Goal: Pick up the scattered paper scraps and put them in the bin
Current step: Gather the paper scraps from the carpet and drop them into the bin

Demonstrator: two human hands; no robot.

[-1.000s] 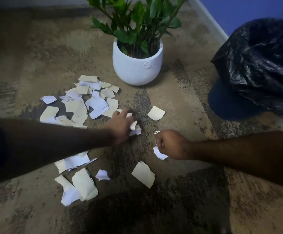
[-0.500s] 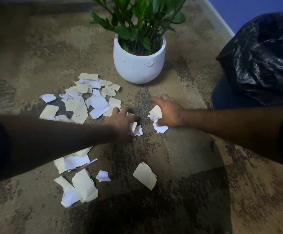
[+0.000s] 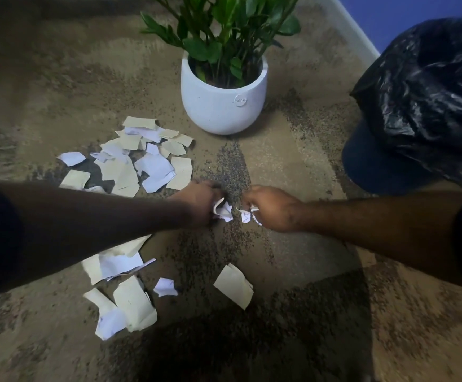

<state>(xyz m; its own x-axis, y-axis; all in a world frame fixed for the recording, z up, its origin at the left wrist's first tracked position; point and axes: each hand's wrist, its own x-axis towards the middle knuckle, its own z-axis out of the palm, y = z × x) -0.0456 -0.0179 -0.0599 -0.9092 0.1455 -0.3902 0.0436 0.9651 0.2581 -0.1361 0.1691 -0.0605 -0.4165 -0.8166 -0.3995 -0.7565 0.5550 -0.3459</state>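
Crouching over patterned carpet (image 3: pixel 293 166); both forearms cut off at frame edges, sleeves lost in shadow. Left hand (image 3: pixel 199 201) with fingers curled round crumpled white scraps (image 3: pixel 223 210); fingertips hidden beneath the knuckles. Right hand (image 3: pixel 272 208) fisted on further scraps (image 3: pixel 247 215), count not discernible. Loose scraps in a heap (image 3: pixel 139 161) left of white plant pot (image 3: pixel 224 106); more near the left forearm (image 3: pixel 119 264); single cream scrap (image 3: pixel 234 285) lying apart. Bin with black liner (image 3: pixel 428 95) at right, partly cut off. Compared with half a second ago: right hand drawn back from its reach, cream scrap beside the pot gone from the floor.
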